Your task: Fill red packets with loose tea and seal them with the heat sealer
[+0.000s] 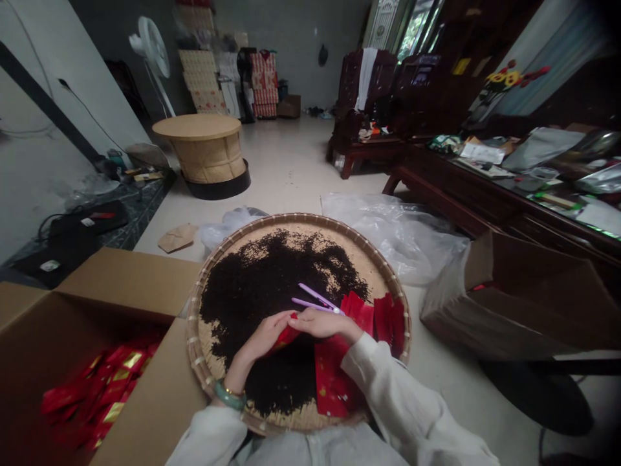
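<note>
A round woven bamboo tray [388,272] rests in front of me, covered with a heap of dark loose tea leaves [262,285]. My left hand [266,333] and my right hand [323,322] meet over the tea, both closed on a small red packet [287,335]. A purple pair of tongs [316,301] sticks out from the right hand's fingers. More red packets [373,314] lie on the tray's right side, and a larger red pouch [332,382] lies under my right forearm. A green bangle sits on my left wrist.
An open cardboard box [121,285] at the left holds several red and gold packets [97,388]. A brown box [514,291] lies at the right, clear plastic bags [402,233] behind the tray. A low dark wooden table [509,188] and a round wooden stool [208,152] stand farther off.
</note>
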The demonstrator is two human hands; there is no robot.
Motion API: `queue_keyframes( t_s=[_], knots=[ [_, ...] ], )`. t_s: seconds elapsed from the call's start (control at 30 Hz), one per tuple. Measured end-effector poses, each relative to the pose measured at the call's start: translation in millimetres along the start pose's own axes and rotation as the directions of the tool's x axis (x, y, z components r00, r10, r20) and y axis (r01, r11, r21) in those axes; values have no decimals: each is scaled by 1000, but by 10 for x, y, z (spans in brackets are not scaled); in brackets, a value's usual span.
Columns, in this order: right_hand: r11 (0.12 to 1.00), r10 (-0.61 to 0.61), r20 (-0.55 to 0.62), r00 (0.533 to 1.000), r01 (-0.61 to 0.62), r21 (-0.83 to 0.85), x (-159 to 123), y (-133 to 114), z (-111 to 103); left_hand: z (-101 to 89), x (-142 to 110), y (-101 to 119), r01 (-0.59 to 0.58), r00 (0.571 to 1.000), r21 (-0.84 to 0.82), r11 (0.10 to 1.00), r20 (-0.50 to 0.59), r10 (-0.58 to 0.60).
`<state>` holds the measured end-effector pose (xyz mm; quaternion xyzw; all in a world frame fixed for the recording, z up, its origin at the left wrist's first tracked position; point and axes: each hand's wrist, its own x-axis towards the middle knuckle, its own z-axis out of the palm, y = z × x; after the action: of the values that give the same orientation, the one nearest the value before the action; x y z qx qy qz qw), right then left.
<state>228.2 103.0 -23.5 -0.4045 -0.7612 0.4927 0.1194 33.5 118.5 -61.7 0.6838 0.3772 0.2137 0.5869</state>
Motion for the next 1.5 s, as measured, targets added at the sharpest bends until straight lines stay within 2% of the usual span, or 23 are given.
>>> queue_keyframes(
  t_s=[0.13,0.3,0.43,0.57,0.63,0.7,0.83,0.9,1.0,1.13,1.3,1.5],
  knots=[
    [997,-72,-42,996,73,15,23,-4,-24,29,16,-1,-7,1000,-146,989,-7,7],
    [994,-68,-191,979,83,74,41,-60,-33,2,20,-11,30,997,-281,959,-55,-47],
    [985,-99,-286,953,136,110,6,-140,-82,-22,7,-27,61,990,-428,901,-91,-111],
    [936,-84,-459,884,228,267,-41,-182,-83,-61,-7,-1,39,974,-531,847,-167,-150],
    [927,-81,-502,861,250,280,-41,-181,-39,-73,-11,9,23,970,-557,830,-187,-153],
    [951,-88,-490,867,219,217,-12,-171,29,-66,-8,8,19,974,-550,835,-178,-140],
    [998,-13,-491,871,-20,-62,94,-147,142,-12,10,-1,-20,976,-433,901,-205,-77],
    [990,22,-434,901,-81,-117,127,-148,156,3,13,8,-27,977,-379,925,-205,-55],
    [994,-40,-325,945,5,-107,124,-182,136,-11,-3,40,-22,984,-359,933,-174,-44],
    [986,-134,-251,959,104,-128,78,-269,94,-62,-47,88,19,993,-474,881,-91,-70],
    [978,-118,-227,967,74,-193,55,-391,32,-90,-94,110,66,996,-581,811,-12,-89],
    [955,-146,-242,959,73,-288,82,-462,-35,-109,-111,82,7,999,-620,784,-38,-39]
  ],
)
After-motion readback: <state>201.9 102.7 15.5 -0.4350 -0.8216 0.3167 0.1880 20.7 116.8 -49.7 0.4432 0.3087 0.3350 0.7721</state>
